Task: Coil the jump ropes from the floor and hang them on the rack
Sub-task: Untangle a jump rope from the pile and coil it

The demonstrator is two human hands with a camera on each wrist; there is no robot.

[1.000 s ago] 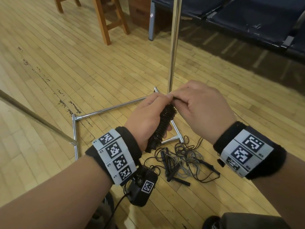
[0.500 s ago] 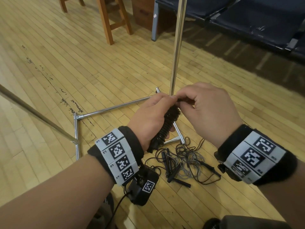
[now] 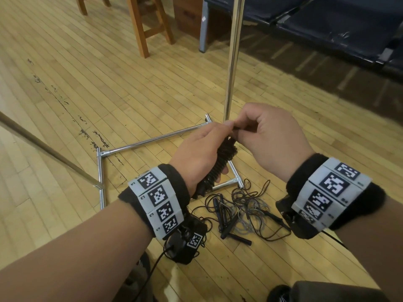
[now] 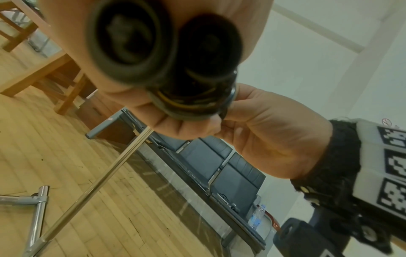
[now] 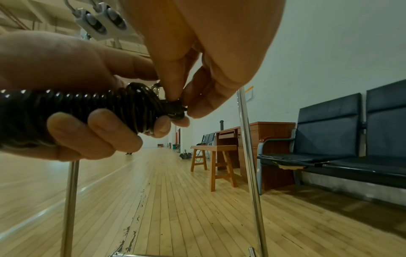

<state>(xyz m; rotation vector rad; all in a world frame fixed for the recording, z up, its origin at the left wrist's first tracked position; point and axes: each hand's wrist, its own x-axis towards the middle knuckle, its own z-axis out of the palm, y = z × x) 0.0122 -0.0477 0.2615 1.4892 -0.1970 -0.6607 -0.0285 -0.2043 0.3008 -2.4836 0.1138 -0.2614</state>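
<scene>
My left hand (image 3: 202, 153) grips a black jump rope (image 3: 220, 164) whose cord is wound tightly round its two handles; the wound bundle (image 5: 87, 111) lies across the palm, and the two handle butts (image 4: 162, 45) fill the left wrist view. My right hand (image 3: 268, 138) pinches the rope's top end (image 5: 174, 108) between thumb and fingertips, right at the left thumb. Both hands hover above the chrome rack (image 3: 232, 62), whose upright pole rises behind them. A tangle of other black and grey jump ropes (image 3: 242, 210) lies on the wooden floor below.
The rack's chrome base bars (image 3: 152, 140) lie on the floor under my hands, and a slanted metal bar (image 3: 48, 149) crosses at left. Wooden stools (image 3: 150, 25) and dark bench seats (image 3: 327, 25) stand beyond. A cabinet (image 5: 252, 137) is by the wall.
Both hands have stayed together on the wound rope. The right hand's fingers have shifted a little at the rope's top end, now pinching it more clearly.
</scene>
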